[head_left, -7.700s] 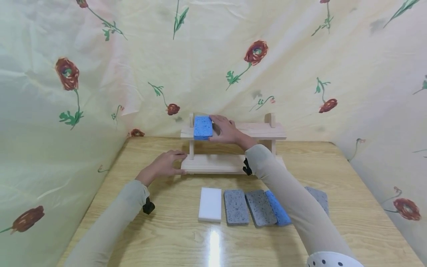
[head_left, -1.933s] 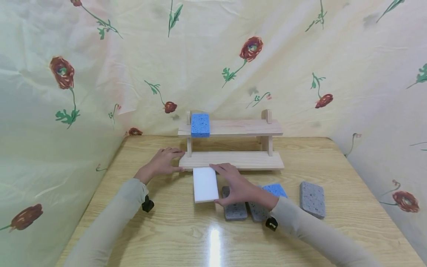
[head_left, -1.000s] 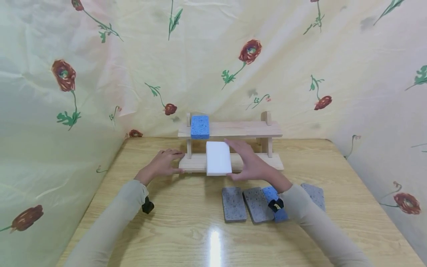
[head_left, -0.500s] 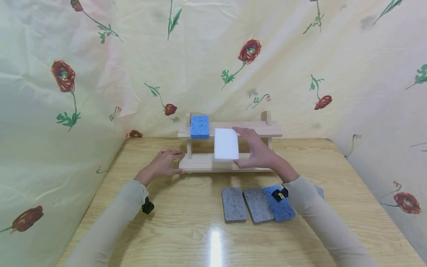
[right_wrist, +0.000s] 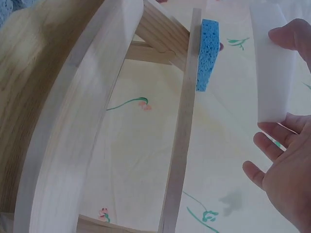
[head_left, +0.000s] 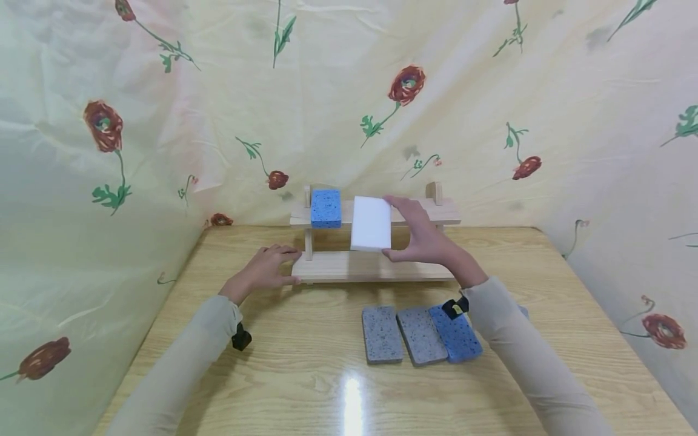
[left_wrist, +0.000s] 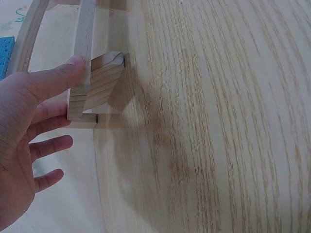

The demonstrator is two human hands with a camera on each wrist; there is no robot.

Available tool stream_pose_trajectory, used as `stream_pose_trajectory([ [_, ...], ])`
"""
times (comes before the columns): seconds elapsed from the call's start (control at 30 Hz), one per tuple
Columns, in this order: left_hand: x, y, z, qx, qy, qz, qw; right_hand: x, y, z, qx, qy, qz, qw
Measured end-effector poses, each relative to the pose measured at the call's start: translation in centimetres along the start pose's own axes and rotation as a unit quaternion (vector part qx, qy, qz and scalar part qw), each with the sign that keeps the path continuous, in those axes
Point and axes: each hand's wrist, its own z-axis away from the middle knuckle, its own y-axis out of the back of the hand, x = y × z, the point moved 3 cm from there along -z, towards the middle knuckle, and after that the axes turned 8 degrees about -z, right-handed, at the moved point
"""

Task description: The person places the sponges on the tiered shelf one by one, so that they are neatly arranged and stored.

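Note:
My right hand (head_left: 422,239) pinches a white block-shaped sponge (head_left: 372,223) by its right side, thumb at the near edge and fingertips at the far edge. In the right wrist view the white sponge (right_wrist: 272,68) is raised above the upper board of a two-tier wooden shelf (head_left: 420,212). On that board's left end lies a speckled blue sponge (head_left: 326,209), with the white one to its right. My left hand (head_left: 264,266) grips the left end of the lower board (head_left: 349,266). In the left wrist view the thumb (left_wrist: 60,75) presses the board's front, and other fingers reach behind.
In front of the shelf, two speckled grey sponges (head_left: 382,334) (head_left: 422,336) and a blue sponge (head_left: 458,333) lie side by side on the wood-grain table (head_left: 283,375). Another grey sponge (head_left: 524,312) is mostly hidden by the right sleeve. A flowered cloth (head_left: 327,109) hangs behind and at the sides.
My right hand has taken the white sponge off the table and carried it up and away to upper-board height. Earlier it set the blue sponge on the shelf. The left hand stays put.

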Motion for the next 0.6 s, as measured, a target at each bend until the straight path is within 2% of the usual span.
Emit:
stream_pose_trajectory([
  [0.43,-0.3,-0.2,-0.2,0.004,0.000,-0.003,1.0000,1.3,0.6,-1.0,0.014,-0.001,0.020,1.000],
  [0.6,-0.3,-0.3,-0.1,0.005,-0.003,-0.001,1.0000,1.5,1.0,-1.6,0.013,-0.024,0.020,0.999],
])
